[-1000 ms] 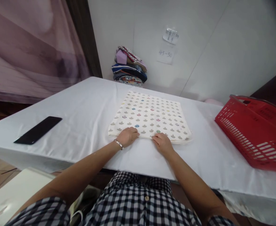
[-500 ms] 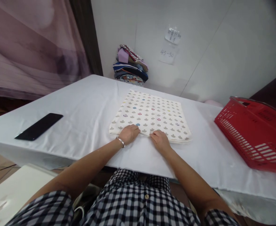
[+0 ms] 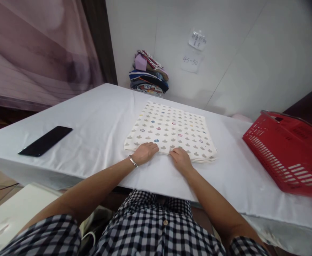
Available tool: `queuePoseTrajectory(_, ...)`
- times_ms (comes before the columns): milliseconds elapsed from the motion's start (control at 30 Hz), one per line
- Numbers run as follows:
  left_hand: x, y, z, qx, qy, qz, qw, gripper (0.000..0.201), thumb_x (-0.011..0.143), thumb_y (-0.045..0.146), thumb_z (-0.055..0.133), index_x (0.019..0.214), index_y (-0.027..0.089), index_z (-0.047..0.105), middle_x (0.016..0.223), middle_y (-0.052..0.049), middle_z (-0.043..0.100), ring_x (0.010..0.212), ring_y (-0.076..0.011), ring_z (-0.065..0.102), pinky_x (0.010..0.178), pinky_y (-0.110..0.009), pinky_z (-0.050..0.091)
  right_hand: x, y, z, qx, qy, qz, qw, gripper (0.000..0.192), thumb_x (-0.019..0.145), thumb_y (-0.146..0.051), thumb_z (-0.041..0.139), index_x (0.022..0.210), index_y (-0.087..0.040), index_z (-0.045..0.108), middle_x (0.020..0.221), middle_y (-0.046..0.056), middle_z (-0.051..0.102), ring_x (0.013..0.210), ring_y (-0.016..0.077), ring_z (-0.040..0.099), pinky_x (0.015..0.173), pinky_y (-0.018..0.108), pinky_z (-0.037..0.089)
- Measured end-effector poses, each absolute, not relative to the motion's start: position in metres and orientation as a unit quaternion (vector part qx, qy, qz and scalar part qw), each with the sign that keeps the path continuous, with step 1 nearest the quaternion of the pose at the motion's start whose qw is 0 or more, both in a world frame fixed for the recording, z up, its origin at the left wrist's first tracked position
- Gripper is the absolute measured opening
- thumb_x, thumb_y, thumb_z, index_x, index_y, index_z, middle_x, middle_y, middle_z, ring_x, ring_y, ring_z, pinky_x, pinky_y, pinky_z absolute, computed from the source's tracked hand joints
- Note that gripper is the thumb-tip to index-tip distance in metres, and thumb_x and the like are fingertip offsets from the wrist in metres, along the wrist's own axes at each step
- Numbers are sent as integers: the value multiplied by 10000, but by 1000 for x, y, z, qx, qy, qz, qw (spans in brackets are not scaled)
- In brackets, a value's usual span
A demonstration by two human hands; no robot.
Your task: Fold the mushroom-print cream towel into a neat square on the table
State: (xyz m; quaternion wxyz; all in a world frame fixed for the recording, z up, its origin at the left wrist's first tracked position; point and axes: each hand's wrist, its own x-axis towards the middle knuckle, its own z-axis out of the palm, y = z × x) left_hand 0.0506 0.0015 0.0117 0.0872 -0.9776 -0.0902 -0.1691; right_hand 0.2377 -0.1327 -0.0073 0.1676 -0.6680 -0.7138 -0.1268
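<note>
A folded white cloth (image 3: pixel 169 128) printed with grey and coloured motifs lies flat on the white-covered table in front of me. Its layers show along the near edge. My left hand (image 3: pixel 145 152), with a silver bracelet at the wrist, is closed on that edge left of its middle. My right hand (image 3: pixel 181 159) pinches the same edge a little farther right, thumb toward the left hand. A short stretch of the edge shows between the two hands. The undersides of the fingers are hidden.
A black phone-like slab (image 3: pixel 46 141) lies on the table (image 3: pixel 100 117) at left. On the right stands a red perforated basket (image 3: pixel 286 153). Folded fabrics (image 3: pixel 148 76) are stacked by the wall behind, below paper notes (image 3: pixel 190 62). A pale surface (image 3: pixel 20 217) sits low at left.
My left wrist has shifted slightly left and the near edge between my hands lies a bit flatter. Both hands stay at the cloth's edge; the camera view has moved slightly.
</note>
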Motion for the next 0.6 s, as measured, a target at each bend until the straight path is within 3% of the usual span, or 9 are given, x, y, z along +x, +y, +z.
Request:
queuePoseTrajectory(333,48,3,10,-981,-79,-164,61,170,881,204,416,767,161,533,818,-43,571,766,-161,494,658,-286,391,241,-139,0,-643,-742,-91,168,267,863,-122,403,996,-191,624,905,64,572,810,180,457,702,291,355)
queuePoseTrajectory(600,51,3,10,-978,-106,-158,85,212,878,129,353,859,160,562,802,-52,583,760,-170,520,649,-292,387,242,-140,0,-644,-741,-110,156,300,855,-90,388,1048,-179,600,926,76,586,835,187,474,713,295,376)
